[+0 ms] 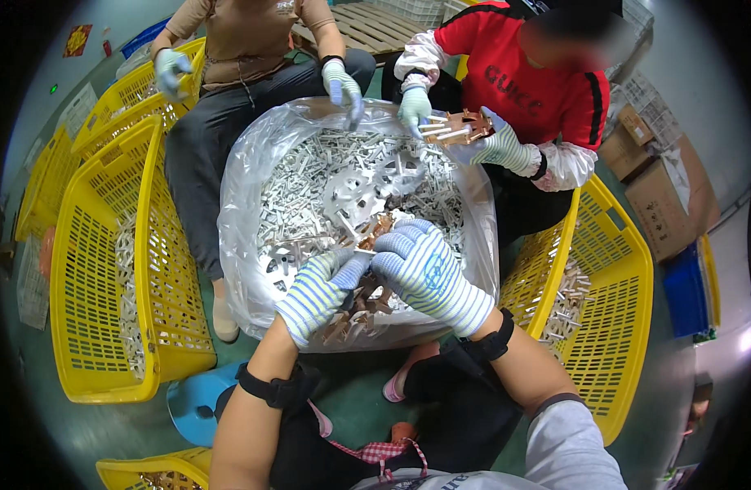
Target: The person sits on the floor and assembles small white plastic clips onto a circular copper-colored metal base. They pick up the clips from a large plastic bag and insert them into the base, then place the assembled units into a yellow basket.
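- Copper pc [377,232]: over bin [235,233], near its middle, btwn both hands; long axis looks diag., near-L to far-R. Can't tell front end.
- R hand [428,265]: grip narrow, fingers pinching copper pc from R side.
- L hand [322,290]: grip narrow, fingertips by pc's near-L end; can't tell if holding.
- Both gloves hide part of pc.
- Loose copper pcs [367,304]: in bin twd near edge, under/btwn wrists.
- Silver strips [298,175]: heaped all round, up to bin's far edge.
- Flat plates [351,192]: on heap, just beyond hands.
- Co-worker's hands at far-R corner hold another copper part [465,128]; 2nd co-worker's glove [343,88] at far edge.
- Yellow crates [175,269] w/ strips: L & R of bin.
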